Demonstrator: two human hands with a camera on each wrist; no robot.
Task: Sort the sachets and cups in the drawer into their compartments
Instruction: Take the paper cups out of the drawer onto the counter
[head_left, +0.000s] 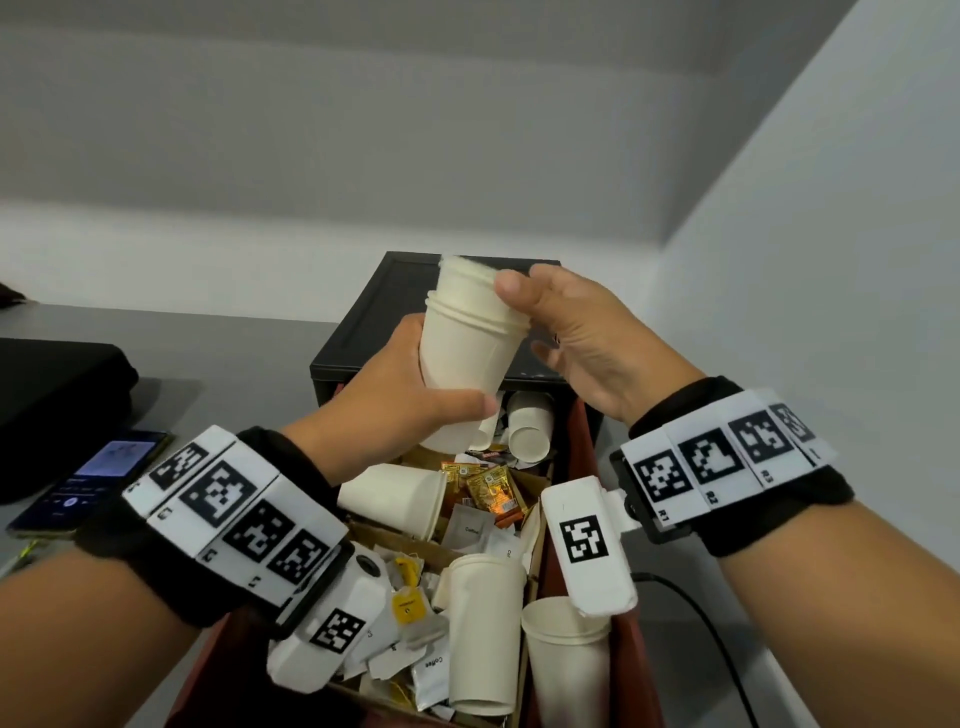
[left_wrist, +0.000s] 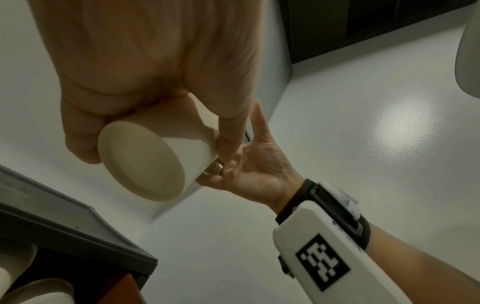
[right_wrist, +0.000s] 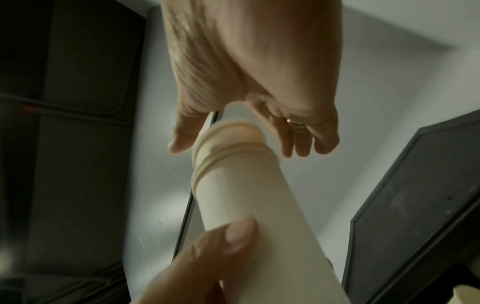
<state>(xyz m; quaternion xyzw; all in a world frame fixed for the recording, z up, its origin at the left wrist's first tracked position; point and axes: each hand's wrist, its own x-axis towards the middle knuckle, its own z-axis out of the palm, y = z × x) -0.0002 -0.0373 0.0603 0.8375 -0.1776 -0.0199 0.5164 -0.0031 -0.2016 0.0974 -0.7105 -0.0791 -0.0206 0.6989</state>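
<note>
Nearest the lens: two wrist bands (head_left: 236, 512) with black-and-white markers, one per forearm. Below them, open drawer (head_left: 636, 644), red-brown walls, holding loose sachets (head_left: 470, 527) and several white paper cups (head_left: 485, 631) lying mixed, some on their sides. Held above the drawer: nested stack of cups (head_left: 467, 345), tilted, rims up. Left hand (head_left: 395, 395) wrapped round the stack's lower part, thumb across the front. Right hand (head_left: 587, 332) at the top rim, thumb on the inner cup; fingers behind, possibly pinching, blurred. Behind: black box (head_left: 363, 332). Left on grey counter: phone (head_left: 91, 480), screen lit.
</note>
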